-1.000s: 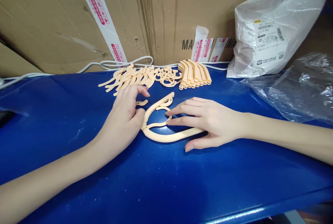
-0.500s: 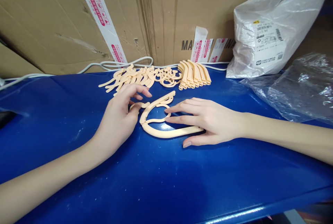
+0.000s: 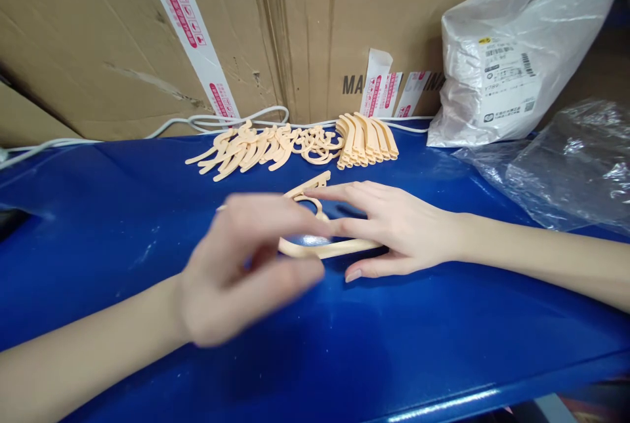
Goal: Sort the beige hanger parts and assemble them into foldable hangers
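A cream plastic folding hanger (image 3: 339,250) lies partly folded on the blue table, with its jointed end and part of its hook hidden behind my left hand. My left hand (image 3: 241,265), blurred by motion, hovers in front of that end; its thumb and fingers are apart and nothing shows between them. From the right, my right hand (image 3: 403,223) rests with fingers spread over the hanger's lower arm, its fingertips beside the inner curved part. A heap of flat hook-like pieces (image 3: 246,147) lies further back, with ring-shaped pieces (image 3: 319,144) and a row of curved arms (image 3: 367,141) alongside.
Cardboard boxes (image 3: 305,29) stand along the table's back edge, with a white cable (image 3: 197,122) running before them. At the back right are a white labelled bag (image 3: 512,69) and crumpled clear plastic (image 3: 566,167). The blue table (image 3: 315,357) extends towards me.
My left hand has let go of the hanger's hook end and moved right and nearer to me, now covering part of the hanger. The right hand has barely shifted.
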`<state>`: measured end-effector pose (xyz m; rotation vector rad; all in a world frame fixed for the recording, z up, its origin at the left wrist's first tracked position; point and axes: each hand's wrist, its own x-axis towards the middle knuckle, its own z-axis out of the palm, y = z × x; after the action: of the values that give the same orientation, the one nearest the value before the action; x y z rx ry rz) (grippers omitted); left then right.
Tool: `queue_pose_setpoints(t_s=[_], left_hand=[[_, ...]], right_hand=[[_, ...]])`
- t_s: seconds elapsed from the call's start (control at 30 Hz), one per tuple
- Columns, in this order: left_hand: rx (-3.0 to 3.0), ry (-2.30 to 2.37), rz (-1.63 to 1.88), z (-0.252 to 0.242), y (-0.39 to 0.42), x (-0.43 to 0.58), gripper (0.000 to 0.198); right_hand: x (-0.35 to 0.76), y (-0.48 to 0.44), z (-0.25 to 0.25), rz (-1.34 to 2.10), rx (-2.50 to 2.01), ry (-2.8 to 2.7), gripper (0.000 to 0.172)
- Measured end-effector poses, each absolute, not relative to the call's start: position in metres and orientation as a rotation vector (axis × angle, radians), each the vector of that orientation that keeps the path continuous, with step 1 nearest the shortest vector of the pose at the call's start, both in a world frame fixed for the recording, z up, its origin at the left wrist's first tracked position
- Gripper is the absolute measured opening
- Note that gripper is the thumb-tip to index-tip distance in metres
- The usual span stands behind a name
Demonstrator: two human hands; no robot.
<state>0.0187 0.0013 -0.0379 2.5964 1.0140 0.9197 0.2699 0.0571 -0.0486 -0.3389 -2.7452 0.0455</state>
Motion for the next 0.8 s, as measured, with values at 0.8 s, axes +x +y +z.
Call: queue_pose_setpoints(t_s=[0.8], left_hand=[[2.837,0.661,0.599,-0.043,0.03,0.029,0.034]], right_hand=[[0.272,0.066,-0.049,0.506,-0.478,-2.431,0.028]])
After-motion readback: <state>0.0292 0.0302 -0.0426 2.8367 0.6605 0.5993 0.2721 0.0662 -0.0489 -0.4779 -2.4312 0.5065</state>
